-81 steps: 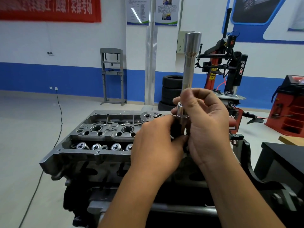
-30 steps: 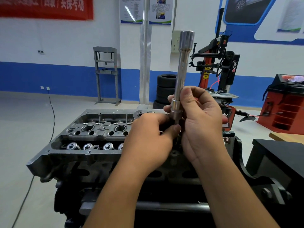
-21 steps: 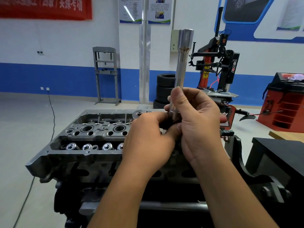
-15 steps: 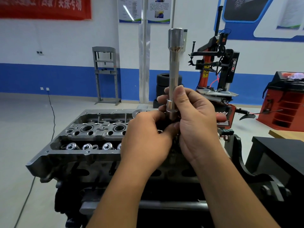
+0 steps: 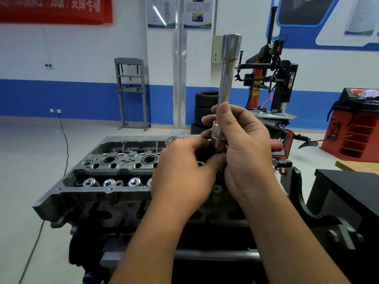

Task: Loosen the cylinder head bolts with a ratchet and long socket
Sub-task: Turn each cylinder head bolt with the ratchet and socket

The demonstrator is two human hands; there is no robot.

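Above the right end of an open cylinder head (image 5: 114, 173), the left hand (image 5: 184, 173) curls its fingers around something dark and hidden at the base of a long socket (image 5: 226, 78), which stands upright, pinched low down by the right hand (image 5: 244, 148), beside it.

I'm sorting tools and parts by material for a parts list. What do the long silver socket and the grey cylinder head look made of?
Long silver socket: likely chrome-plated steel, with a bright, mirror-smooth sheen. Grey cylinder head: probably cast aluminium, with a dull, matt, slightly grainy surface and rounded cast edges; the alloy cannot be confirmed by sight.
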